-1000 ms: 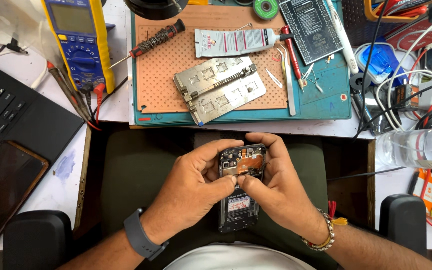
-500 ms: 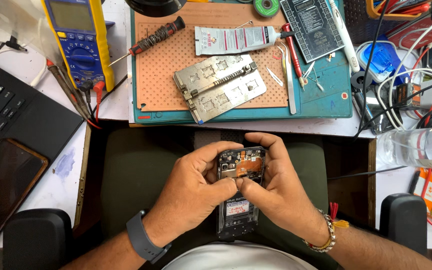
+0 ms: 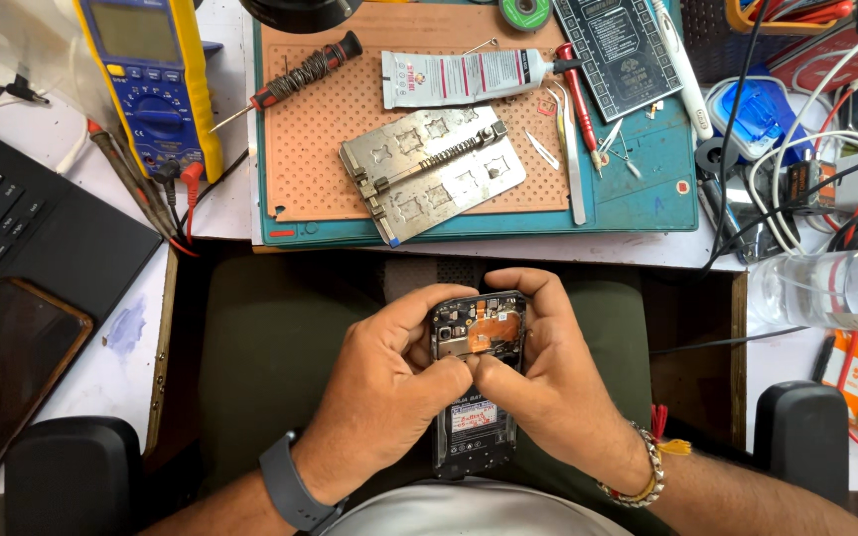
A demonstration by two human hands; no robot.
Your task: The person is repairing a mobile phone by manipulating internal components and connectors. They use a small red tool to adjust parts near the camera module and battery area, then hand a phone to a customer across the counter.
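An opened phone (image 3: 477,387) sits between both hands, the work mat (image 3: 667,179) beyond them.

phone (image 3: 476,397): middle hidden by thumbs | laptop (image 3: 22,238): cut off left | bottle (image 3: 826,290): cut off right

A yellow multimeter (image 3: 156,74) stands far left, a laptop (image 3: 22,248) sits left, a metal holder plate (image 3: 431,174) lies on the orange mat (image 3: 320,149), and a glue tube (image 3: 464,77) lies beyond it.

Your opened phone (image 3: 476,382), back cover off, boards and battery exposed, stands lengthwise, top toward twelve o'clock, over your lap.
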